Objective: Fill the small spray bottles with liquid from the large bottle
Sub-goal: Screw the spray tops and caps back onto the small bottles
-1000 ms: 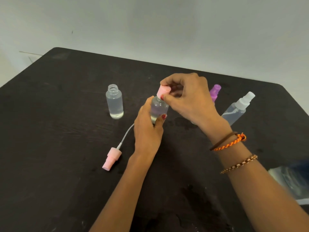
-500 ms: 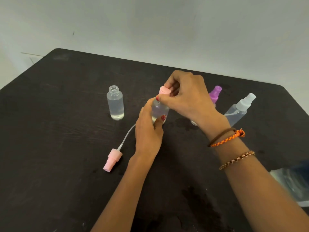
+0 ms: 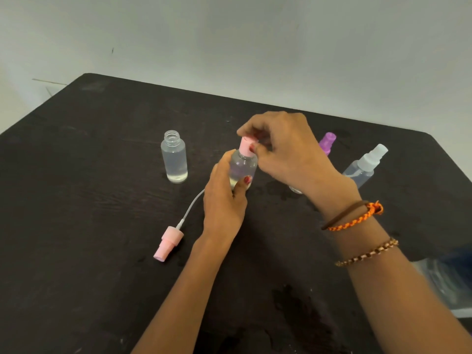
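Observation:
My left hand (image 3: pixel 224 200) grips the body of a small clear bottle (image 3: pixel 244 166) that stands upright at the middle of the black table (image 3: pixel 89 226). My right hand (image 3: pixel 283 149) pinches the pink spray cap (image 3: pixel 246 144) on top of that bottle. To the left stands an uncapped small bottle (image 3: pixel 174 157) holding clear liquid. A loose pink spray head (image 3: pixel 168 242) with its white dip tube lies on the table near my left wrist. Behind my right hand are a purple-capped bottle (image 3: pixel 327 143), mostly hidden, and a white-capped spray bottle (image 3: pixel 366 166).
A clear plastic item (image 3: pixel 449 287) shows at the right edge, partly out of frame; what it is cannot be told. Wet patches (image 3: pixel 288 300) mark the table near its front. A pale wall stands close behind the table's far edge.
My right hand has turned on the pink cap, its fingers shifting round it. The bottle and my left hand have stayed in place.

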